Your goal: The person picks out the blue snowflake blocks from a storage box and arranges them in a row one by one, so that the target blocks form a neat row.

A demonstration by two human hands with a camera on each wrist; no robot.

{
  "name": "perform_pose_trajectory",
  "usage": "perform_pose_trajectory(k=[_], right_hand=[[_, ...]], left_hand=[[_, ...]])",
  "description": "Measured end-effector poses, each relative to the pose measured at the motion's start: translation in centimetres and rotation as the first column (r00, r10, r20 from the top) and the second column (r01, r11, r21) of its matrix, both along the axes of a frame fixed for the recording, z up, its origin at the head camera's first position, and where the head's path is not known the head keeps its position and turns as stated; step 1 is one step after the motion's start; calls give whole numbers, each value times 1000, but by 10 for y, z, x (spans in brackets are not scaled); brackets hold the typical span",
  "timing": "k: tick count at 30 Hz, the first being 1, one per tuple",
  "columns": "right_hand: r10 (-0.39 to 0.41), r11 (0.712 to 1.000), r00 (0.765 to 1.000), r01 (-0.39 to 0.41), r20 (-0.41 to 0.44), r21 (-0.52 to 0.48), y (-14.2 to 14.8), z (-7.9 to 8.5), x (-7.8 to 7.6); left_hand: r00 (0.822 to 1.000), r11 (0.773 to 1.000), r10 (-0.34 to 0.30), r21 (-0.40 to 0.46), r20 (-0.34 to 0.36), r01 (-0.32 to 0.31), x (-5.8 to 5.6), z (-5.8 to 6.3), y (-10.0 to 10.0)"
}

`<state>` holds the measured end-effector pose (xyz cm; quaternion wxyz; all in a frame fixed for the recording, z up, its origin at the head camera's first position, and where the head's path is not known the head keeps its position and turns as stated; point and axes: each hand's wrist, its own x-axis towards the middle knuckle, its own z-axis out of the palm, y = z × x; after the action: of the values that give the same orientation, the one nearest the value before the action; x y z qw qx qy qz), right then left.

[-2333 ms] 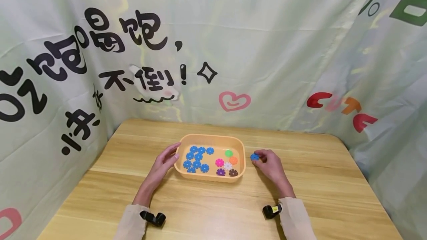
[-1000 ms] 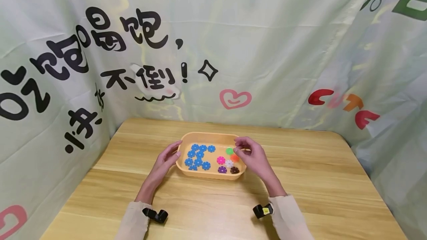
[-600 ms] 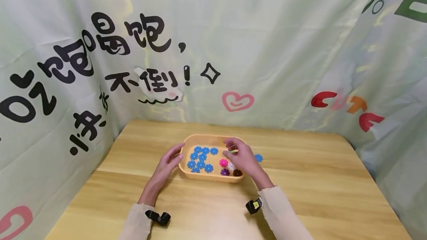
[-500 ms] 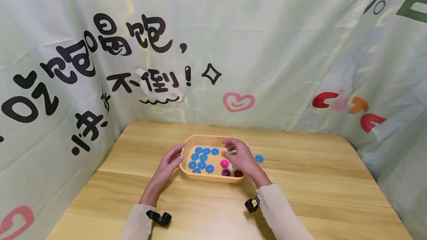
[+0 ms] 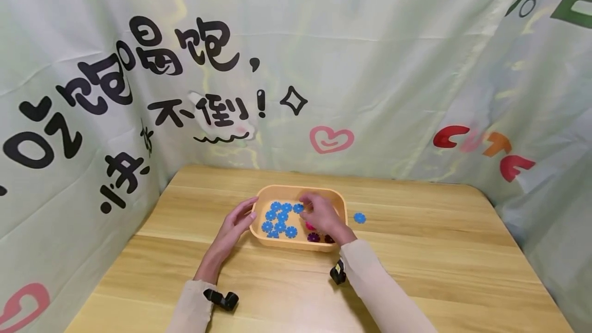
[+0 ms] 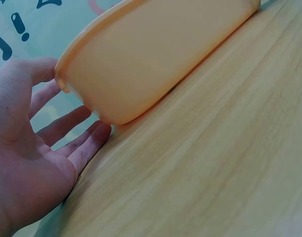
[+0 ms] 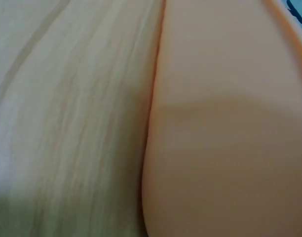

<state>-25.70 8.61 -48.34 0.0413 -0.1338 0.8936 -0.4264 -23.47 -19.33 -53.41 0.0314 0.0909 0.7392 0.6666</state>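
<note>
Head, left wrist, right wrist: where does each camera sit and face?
Head: on the head, facing forward, down at the tray; left hand, right hand show.
Left wrist: on that wrist, facing the tray's outside; left hand shows.
Right wrist: on that wrist, facing the tray's outside and table; no hand shows.
Head and left wrist share left hand and tray.

Tray (image 5: pixel 291 244) smooth matt plastic; blue discs (image 5: pixel 291 232) plastic; table (image 5: pixel 277 284) wood-grained, faintly glossy; backdrop (image 5: pixel 393 76) creased cloth.

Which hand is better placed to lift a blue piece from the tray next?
Probably the right hand: it reaches over the tray, its thumb and finger apart close beside the rightmost blue piece in it. The left hand is at the tray's left end, its fingers against the outer wall.
</note>
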Motion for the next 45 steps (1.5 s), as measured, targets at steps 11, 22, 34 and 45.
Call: perform_pose_trajectory(k=[11, 22, 34, 45], right_hand=[[87, 995, 995, -85, -51, 45, -9, -6, -11], [120, 985, 992, -113, -50, 131, -16, -6, -14], [106, 993, 994, -106, 7, 51, -8, -7, -10], [101, 993, 994, -98, 41, -58, 2, 1, -6]], left_hand=[[1000, 1000, 4, -6, 4, -4, -2, 4, -2], [1000, 1000, 12, -2, -6, -12, 1, 6, -7], [1000, 1000, 0, 7, -7, 0, 0, 4, -3], [1000, 1000, 6, -14, -13, -6, -1, 1, 0]])
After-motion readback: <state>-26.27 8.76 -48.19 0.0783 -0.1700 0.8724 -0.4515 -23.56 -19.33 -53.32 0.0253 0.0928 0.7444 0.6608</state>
